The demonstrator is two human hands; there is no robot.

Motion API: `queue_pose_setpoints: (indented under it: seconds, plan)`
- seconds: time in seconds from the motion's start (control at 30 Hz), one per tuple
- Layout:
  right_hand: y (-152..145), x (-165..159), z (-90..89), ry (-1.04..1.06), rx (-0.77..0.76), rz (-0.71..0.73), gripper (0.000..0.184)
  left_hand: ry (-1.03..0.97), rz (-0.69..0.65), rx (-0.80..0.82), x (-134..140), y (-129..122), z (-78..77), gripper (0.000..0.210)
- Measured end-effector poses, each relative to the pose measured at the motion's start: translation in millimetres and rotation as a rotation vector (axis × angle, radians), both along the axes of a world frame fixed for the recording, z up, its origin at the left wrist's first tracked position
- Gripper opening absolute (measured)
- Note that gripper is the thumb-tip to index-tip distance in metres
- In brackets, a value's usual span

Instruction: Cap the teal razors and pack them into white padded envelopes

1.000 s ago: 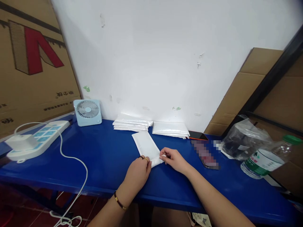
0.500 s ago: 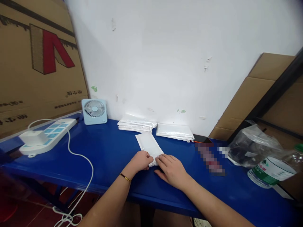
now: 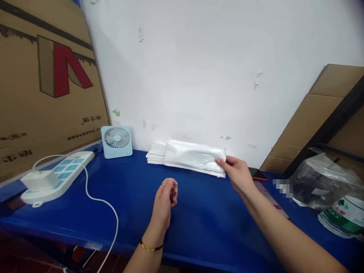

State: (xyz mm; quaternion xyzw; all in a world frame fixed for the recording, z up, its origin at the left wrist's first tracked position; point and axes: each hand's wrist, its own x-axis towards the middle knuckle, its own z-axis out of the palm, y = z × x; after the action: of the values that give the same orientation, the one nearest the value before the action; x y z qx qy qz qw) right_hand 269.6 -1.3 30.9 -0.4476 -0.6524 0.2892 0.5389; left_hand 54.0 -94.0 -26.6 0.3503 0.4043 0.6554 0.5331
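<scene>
My right hand pinches the right end of a white plastic packet, thumb in front. The packet is long and flat, held near the wall, and it hides the stack behind it. To its left, a stack of white packets lies on the blue table, partly covered by the held one. My left hand is above the table in front of the packets. Its fingers are curled in, with nothing seen in them, and a ring and bracelet show on it.
A light-blue fan, a white power strip with a plugged-in charger and a cable stand on the left. On the right are a phone, a dark device, a clear plastic bag and a labelled plastic container. Cardboard flanks both sides.
The packet held by both hands at the table's front is no longer there. My right hand has moved up and right, now holding a packet near the wall; my left hand has come off.
</scene>
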Motion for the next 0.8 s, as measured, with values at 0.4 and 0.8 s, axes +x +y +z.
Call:
queue_pose_setpoints:
  seconds: [0.4, 0.8]
  plan:
    - [150.8, -113.6, -18.4, -0.230, -0.267, -0.175, 0.020, 0.042, -0.123, -0.036, 1.2, -2.3, -1.7, 0.030]
    - [134.0, 78.3, -8.3, -0.673, -0.330, -0.721, 0.039, 0.112, -0.179, -0.047, 8.4, -3.3, 2.7, 0.027]
